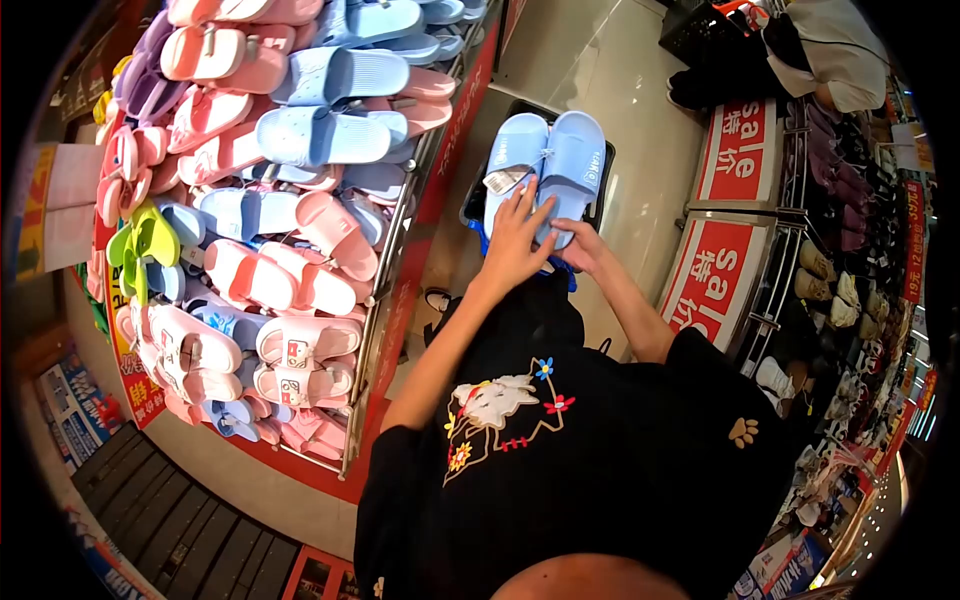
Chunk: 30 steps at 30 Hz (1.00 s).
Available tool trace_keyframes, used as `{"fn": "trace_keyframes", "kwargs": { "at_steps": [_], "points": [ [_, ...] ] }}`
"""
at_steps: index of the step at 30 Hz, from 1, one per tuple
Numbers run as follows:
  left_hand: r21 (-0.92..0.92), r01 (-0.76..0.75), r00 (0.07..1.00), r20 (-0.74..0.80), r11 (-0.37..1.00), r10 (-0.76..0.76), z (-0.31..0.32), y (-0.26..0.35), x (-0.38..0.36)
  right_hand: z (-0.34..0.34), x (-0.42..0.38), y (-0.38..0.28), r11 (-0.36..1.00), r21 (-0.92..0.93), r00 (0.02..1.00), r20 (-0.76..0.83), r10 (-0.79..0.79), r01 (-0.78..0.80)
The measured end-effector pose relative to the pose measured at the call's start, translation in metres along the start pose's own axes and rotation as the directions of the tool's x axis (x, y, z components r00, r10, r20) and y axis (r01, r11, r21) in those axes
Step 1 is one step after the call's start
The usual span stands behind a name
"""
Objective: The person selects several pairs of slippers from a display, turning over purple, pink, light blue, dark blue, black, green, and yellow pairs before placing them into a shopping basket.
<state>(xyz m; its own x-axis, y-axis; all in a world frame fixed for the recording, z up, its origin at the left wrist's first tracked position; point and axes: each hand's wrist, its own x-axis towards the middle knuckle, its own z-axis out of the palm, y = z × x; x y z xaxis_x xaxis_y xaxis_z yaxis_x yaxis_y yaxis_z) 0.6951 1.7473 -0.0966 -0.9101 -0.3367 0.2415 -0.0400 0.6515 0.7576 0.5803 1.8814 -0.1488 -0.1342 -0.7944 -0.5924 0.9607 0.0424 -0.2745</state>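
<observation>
A pair of light blue slide slippers (pixel 573 135) is in front of me, toes pointing away, joined by a tie between the straps. A paper tag (pixel 508 178) lies on the left slipper. My left hand (pixel 517 238) rests palm down over the left slipper's footbed, fingers stretched and spread near the tag. My right hand (pixel 582 247) grips the heel end of the right slipper, its thumb on top and other fingers partly hidden. Beneath the slippers is a dark shopping basket (pixel 603 192), mostly covered, with something blue at its near edge.
At left, a rack holds many pink slippers (pixel 252 275) and blue slippers (pixel 322 137), edged by a metal rail (pixel 388 255). On the right stand red sale signs (pixel 715 275) and shelves of shoes (pixel 845 300). Another person (pixel 835 50) is at the upper right. Tiled floor (pixel 590 60) lies ahead.
</observation>
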Motion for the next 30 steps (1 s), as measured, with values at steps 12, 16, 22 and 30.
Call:
{"fn": "trace_keyframes", "kwargs": {
  "at_steps": [12, 16, 22, 30],
  "points": [
    [0.18, 0.34, 0.881, 0.282, 0.923, -0.379, 0.017, -0.049, -0.07, -0.194, 0.061, 0.06, 0.587, -0.809, 0.973, -0.147, -0.177, -0.015],
    [0.129, 0.5, 0.862, 0.024, 0.856, -0.507, 0.016, -0.102, -0.117, -0.085, 0.046, 0.041, 0.301, -0.953, 0.998, 0.045, 0.033, 0.033],
    [0.008, 0.882, 0.469, 0.085, 0.471, -0.879, 0.017, -0.154, -0.189, -0.049, 0.064, 0.032, -0.324, -0.939, 0.992, 0.123, -0.011, 0.113],
    [-0.157, 0.97, 0.205, 0.11, 0.187, -0.973, 0.051, -0.184, -0.288, -0.027, 0.071, 0.001, -0.558, -0.812, 0.85, 0.406, -0.336, 0.168]
  ]
}}
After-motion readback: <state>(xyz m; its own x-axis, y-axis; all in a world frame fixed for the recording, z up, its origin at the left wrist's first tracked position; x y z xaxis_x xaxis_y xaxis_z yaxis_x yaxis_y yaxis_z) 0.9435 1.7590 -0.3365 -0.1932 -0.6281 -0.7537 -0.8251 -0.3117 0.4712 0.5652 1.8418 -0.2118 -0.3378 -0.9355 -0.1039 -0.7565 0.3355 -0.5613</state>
